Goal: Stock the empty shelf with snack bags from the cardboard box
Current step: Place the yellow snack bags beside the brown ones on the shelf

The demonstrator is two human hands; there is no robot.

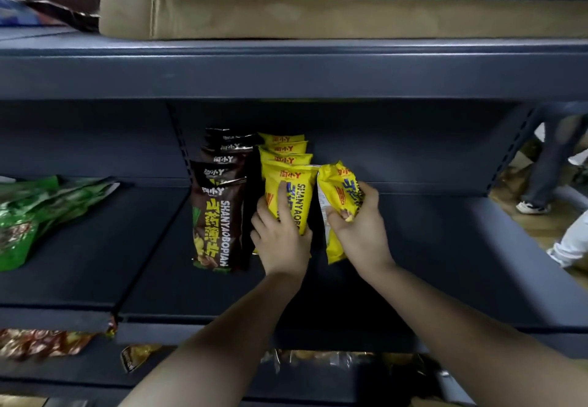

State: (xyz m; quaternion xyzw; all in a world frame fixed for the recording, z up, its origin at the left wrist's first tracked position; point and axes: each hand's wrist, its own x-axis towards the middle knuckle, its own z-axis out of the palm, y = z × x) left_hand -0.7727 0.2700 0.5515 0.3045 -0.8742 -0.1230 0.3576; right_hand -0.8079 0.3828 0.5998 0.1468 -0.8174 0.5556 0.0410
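Here, right hand [356, 222] grips a loose yellow snack bag [337, 202] above the dark shelf [445, 263], just right of a yellow row [286, 164]. Left hand [280, 234] rests on the row's front bag, fingers fairly straight. Brown bag row [216, 209] stands left, near the shelf's left edge. Green bags [38, 209] lie on the neighbouring shelf; cardboard box [318, 15] sits above.

"SHANYAOBOPIAN" runs down brown bag [213, 228]; also front yellow bag [291, 196].
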